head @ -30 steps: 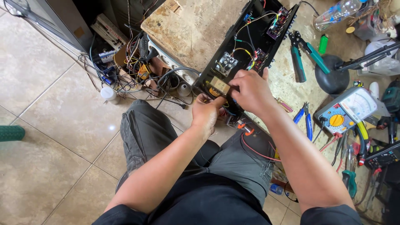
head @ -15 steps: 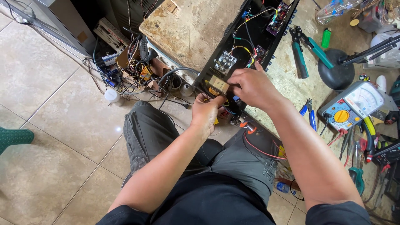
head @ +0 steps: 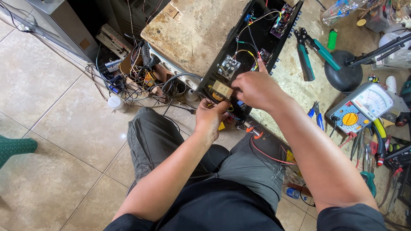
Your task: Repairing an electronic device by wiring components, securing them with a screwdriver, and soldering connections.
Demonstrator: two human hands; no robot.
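The black chassis (head: pixel 250 51) lies open across the near-left edge of the stained worktop (head: pixel 201 30), its wiring and boards exposed. The left hand (head: pixel 209 119) pinches at its near end beside the tan transformer (head: pixel 222 90); what it holds is hidden. The right hand (head: pixel 257 87) curls closed over the wires there. Green-handled pliers (head: pixel 310 53) and a multimeter (head: pixel 361 109) lie right.

Black short sleeves; black shirt; grey trousers; bare forearms.

Your open black chassis (head: pixel 250 51) is lying at the stone slab's (head: pixel 192 34) near edge, its beige transformer (head: pixel 222 90) seemingly sitting upright inside.
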